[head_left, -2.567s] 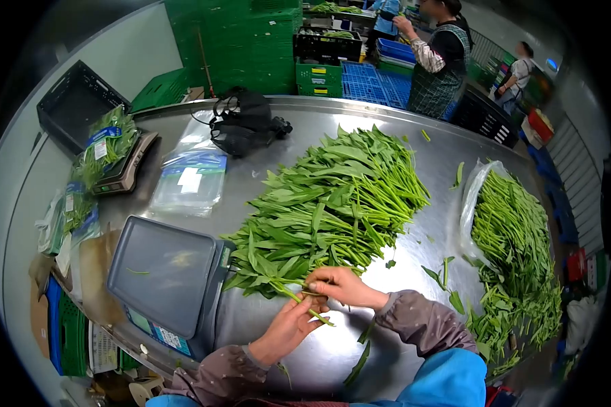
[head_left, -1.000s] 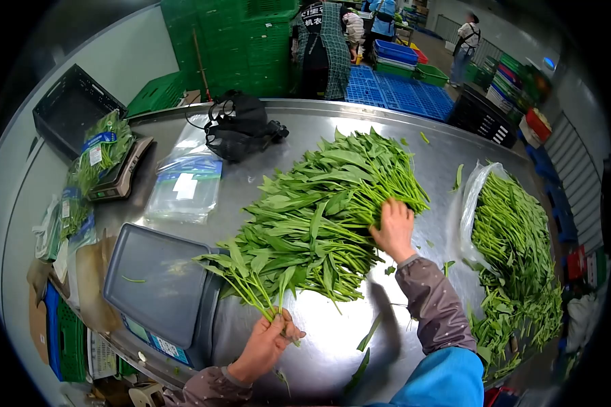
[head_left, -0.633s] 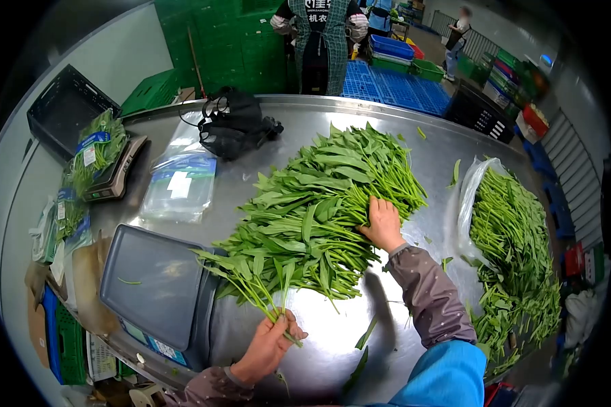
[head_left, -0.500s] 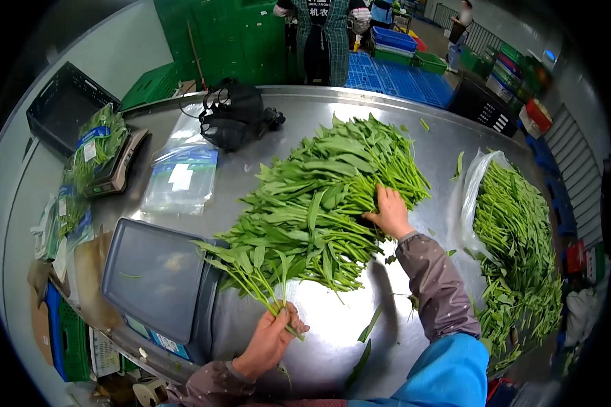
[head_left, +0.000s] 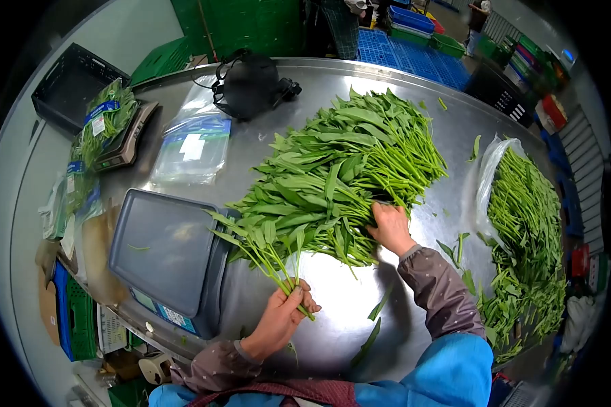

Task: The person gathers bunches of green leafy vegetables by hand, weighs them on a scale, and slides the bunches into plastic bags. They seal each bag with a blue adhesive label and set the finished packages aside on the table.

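A big heap of leafy water spinach [head_left: 332,169] lies on the steel table, its cut stems pointing to the right and toward me. My left hand [head_left: 285,315] is closed around a few stems of water spinach [head_left: 271,261], whose leaves fan out up and left, between the scale and the heap. At the near right edge of the heap, my right hand [head_left: 392,227] has its fingers curled over stems; the fingertips are partly hidden among them. Loose leaves [head_left: 366,342] are scattered on the metal between and beside my hands.
A grey-topped scale [head_left: 163,251] stands left, with flat plastic bags [head_left: 193,149] behind it. A black strapped device [head_left: 251,88] sits at the back. More greens [head_left: 526,210] spill from a clear bag at right. Packed greens [head_left: 108,119] rest on another scale by a black crate [head_left: 75,85].
My view has shifted, so the table sits higher in it. My right hand has drawn slightly toward me along the heap's edge. The left hand keeps its stems.
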Action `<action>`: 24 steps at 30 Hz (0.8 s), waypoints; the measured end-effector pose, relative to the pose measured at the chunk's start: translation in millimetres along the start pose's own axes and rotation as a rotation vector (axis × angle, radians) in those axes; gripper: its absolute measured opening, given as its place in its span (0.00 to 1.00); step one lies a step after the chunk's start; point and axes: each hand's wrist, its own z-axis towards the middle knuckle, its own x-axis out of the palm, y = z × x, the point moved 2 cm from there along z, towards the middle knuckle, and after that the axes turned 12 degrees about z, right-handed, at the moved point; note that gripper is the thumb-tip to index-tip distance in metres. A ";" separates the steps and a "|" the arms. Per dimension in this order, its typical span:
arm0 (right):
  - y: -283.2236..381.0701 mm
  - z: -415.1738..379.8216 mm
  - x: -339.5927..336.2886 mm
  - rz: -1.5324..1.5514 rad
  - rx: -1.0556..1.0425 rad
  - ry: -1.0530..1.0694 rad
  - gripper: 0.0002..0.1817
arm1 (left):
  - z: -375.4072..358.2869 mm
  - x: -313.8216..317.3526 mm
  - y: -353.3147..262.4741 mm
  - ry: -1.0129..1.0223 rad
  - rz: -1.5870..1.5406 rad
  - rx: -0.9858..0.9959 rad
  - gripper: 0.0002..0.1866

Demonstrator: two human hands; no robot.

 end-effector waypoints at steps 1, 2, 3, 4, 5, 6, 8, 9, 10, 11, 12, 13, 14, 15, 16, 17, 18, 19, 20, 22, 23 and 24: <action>0.5 -0.1 0.1 0.006 0.001 0.001 0.20 | -1.1 -1.6 -0.1 -0.005 0.003 -0.003 0.06; 0.8 0.0 -2.7 0.034 0.017 -0.032 0.17 | -1.4 -3.0 -0.6 -0.005 0.011 0.007 0.06; 2.3 -0.5 -6.8 0.061 0.033 -0.065 0.15 | -1.3 -4.2 -1.0 -0.004 0.018 0.016 0.06; 12.7 -2.5 -18.9 0.001 -0.028 -0.167 0.14 | -0.9 -5.0 -0.9 -0.005 0.017 0.016 0.06; 23.6 -5.2 -27.5 0.001 -0.029 -0.164 0.14 | -0.6 -5.6 -0.2 -0.019 0.020 0.014 0.07; 35.0 -10.1 -33.5 0.061 0.045 -0.118 0.14 | -0.3 -6.2 1.2 -0.033 0.021 0.011 0.07; 64.8 -26.4 -39.2 0.232 0.114 -0.032 0.15 | 6.0 -7.6 10.2 -0.035 0.041 0.005 0.09; 83.5 -40.1 -36.0 0.344 0.108 0.008 0.16 | 8.3 -6.1 14.2 -0.035 0.064 0.001 0.11; 101.3 -55.7 -27.2 0.429 0.063 0.048 0.19 | 9.7 -1.4 15.0 -0.036 0.061 -0.001 0.11; 118.1 -70.7 -19.2 0.514 0.017 0.088 0.22 | 11.7 3.6 15.4 -0.065 0.030 -0.051 0.12; 137.5 -83.7 -18.6 0.572 -0.033 0.171 0.24 | 12.1 5.7 16.3 -0.094 0.000 -0.100 0.13; 150.1 -91.6 -20.1 0.629 -0.084 0.253 0.25 | 11.1 -0.1 20.1 -0.095 0.001 -0.102 0.13; 147.5 -91.4 -19.3 0.631 -0.084 0.253 0.25 | 10.5 -11.1 26.7 -0.050 0.022 -0.096 0.13; 144.1 -90.2 -20.4 0.600 -0.230 0.243 0.24 | 10.2 -19.7 31.3 -0.007 0.041 -0.091 0.14; 141.6 -87.6 -24.2 0.567 -0.375 0.230 0.22 | 10.7 -24.5 31.9 -0.044 0.096 -0.081 0.10; 134.0 -79.6 -33.7 0.628 -0.236 0.166 0.16 | 8.4 -26.8 31.4 -0.046 0.096 -0.083 0.10; 120.6 -71.7 -30.8 0.631 -0.124 0.044 0.15 | 6.3 -29.3 31.0 -0.103 -0.062 -0.128 0.09; 105.6 -61.8 -27.6 0.617 0.031 -0.042 0.13 | 4.7 -30.5 31.8 -0.160 -0.221 -0.173 0.07; 93.6 -49.9 -27.8 0.590 0.178 -0.066 0.12 | 5.1 -30.8 33.0 -0.134 -0.242 -0.173 0.04; 72.1 -33.2 -13.5 0.386 0.196 -0.200 0.14 | 4.9 -27.3 34.4 -0.127 -0.239 -0.177 0.04; 67.2 -27.3 -2.5 0.388 0.191 -0.204 0.14 | 5.3 -25.4 34.5 -0.121 -0.233 -0.181 0.04; 62.5 -22.7 8.2 0.343 0.195 -0.191 0.14 | 5.2 -23.2 33.9 -0.122 -0.230 -0.179 0.04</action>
